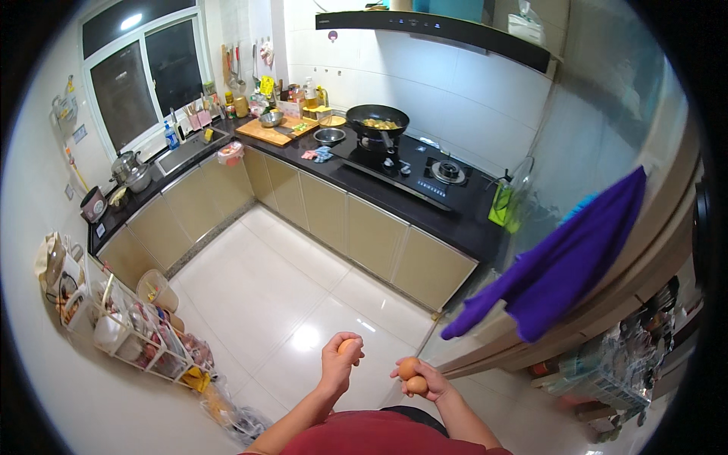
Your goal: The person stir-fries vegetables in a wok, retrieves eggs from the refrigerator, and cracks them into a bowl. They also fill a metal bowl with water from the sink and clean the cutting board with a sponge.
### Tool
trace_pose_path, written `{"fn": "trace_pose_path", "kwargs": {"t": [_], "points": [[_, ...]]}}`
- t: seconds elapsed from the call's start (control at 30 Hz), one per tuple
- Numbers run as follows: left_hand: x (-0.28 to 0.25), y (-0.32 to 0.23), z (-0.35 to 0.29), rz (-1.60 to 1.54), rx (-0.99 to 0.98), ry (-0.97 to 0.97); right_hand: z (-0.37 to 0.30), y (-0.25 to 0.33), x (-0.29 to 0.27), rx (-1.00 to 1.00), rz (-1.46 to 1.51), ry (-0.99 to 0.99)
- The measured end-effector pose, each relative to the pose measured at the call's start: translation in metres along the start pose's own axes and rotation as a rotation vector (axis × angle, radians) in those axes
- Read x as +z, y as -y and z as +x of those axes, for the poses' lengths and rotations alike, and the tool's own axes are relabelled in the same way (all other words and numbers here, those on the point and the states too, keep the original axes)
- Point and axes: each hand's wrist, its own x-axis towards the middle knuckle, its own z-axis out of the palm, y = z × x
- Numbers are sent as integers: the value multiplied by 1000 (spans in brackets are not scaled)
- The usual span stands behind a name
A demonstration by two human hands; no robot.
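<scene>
My left hand (pixel 337 366) is closed around a brown egg (pixel 346 346), which shows only in part between the thumb and fingers. In my right hand (pixel 434 382) lie two brown eggs, an upper egg (pixel 408 368) and a lower egg (pixel 417 385), with the fingers curled under them. Both hands are held out in front of my body above the tiled floor, a short way apart. Across the room a black wok (pixel 378 121) with chopped yellowish food in it sits on the left burner of the gas stove (pixel 413 171).
A black counter (pixel 292 155) runs round the corner, bearing a wooden cutting board (pixel 262 133), a metal bowl (pixel 329 136) and a sink (pixel 189 149). A purple cloth (pixel 565 258) hangs by the doorway at right. A white storage rack (pixel 121 334) stands at left.
</scene>
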Motion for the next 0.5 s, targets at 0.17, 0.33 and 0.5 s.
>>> {"fn": "trace_pose_path", "kwargs": {"t": [0.17, 0.33, 0.5], "points": [[-64, -39, 48, -12, -4, -4, 96, 14, 68, -45, 5, 42], [-121, -56, 114, -67, -109, -51, 183, 38, 92, -55, -48, 13], [-169, -75, 207, -160, -205, -82, 291, 60, 82, -80, 6, 21]]}}
